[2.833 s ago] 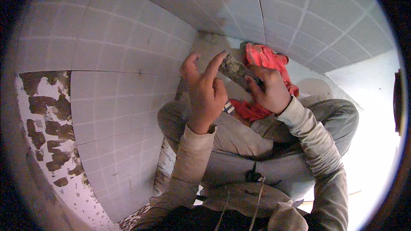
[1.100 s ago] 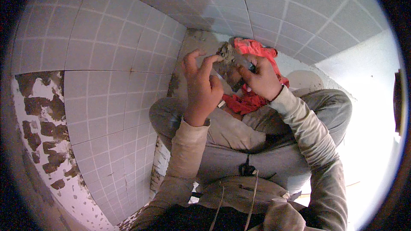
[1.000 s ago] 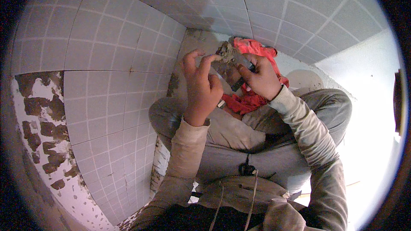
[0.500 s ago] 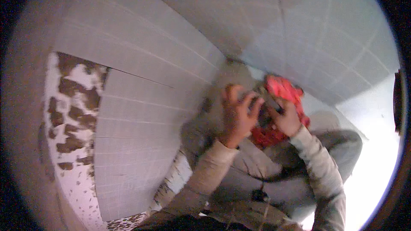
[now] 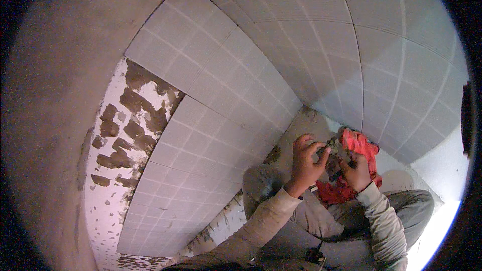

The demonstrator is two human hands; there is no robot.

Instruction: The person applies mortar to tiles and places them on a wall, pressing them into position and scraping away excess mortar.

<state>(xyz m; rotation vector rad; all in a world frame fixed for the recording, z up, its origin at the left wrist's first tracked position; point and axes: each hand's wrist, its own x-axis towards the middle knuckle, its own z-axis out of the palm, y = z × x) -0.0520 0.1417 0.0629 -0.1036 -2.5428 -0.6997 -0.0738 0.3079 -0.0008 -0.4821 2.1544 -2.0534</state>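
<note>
My left hand [image 5: 307, 164] is raised over my lap, thumb and forefinger brought together at a small dark piece [image 5: 330, 142] too blurred to name. Just to its right, my right hand [image 5: 356, 173] has its fingers curled in, and what they hold is hidden. A crumpled red cloth or bag [image 5: 365, 146] lies behind and around the right hand. More of its red material shows beneath the hands, with dark bits among it that I cannot make out.
My bent legs [image 5: 409, 208] are under my forearms. A tiled wall [image 5: 211, 75] rises on the left, with a patch of mortar-smeared wall [image 5: 128, 130] beside it. Another tiled wall [image 5: 376, 60] meets it at a corner ahead. Bright light falls at lower right.
The view has shifted, so the hands and red material appear lower and farther right. My left thumb and forefinger are closer together. Both hands stay by the red material.
</note>
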